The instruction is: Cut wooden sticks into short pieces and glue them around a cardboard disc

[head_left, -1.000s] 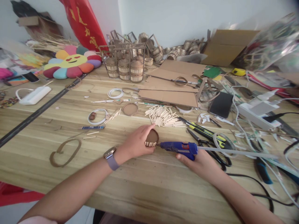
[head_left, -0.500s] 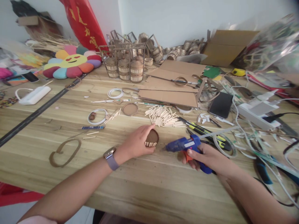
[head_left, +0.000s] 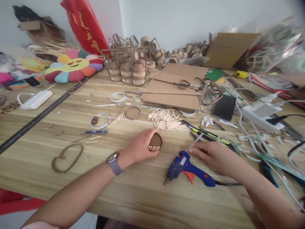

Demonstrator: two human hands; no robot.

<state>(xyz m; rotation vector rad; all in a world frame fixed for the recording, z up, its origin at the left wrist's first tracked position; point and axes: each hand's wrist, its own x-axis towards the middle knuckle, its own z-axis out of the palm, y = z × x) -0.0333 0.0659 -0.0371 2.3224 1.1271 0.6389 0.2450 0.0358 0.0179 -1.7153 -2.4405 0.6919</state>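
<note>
My left hand (head_left: 143, 144) is wrapped round a small round brown cardboard cup (head_left: 156, 140), holding it on the table. Short pale wooden sticks stand in a row along the near side of its rim. A blue hot glue gun (head_left: 183, 167) with an orange trigger lies on the table to the right, nozzle toward me. From its back end sticks out a translucent glue stick (head_left: 196, 141). My right hand (head_left: 209, 156) is just above the gun, its fingers drawn together beside the glue stick. Whether they grip anything is hidden.
A pile of short wooden sticks (head_left: 164, 119) lies beyond the cup, near a brown disc (head_left: 132, 113). Cutters, tape and cables crowd the right, by a phone (head_left: 223, 107) and a power strip (head_left: 262, 116). Finished small baskets (head_left: 126, 71) and cardboard sheets (head_left: 171, 98) sit behind.
My right hand has let go of the glue gun's handle and moved up to its back end. The gun now lies on the table, nozzle turned toward me. The left hand stays on the cup.
</note>
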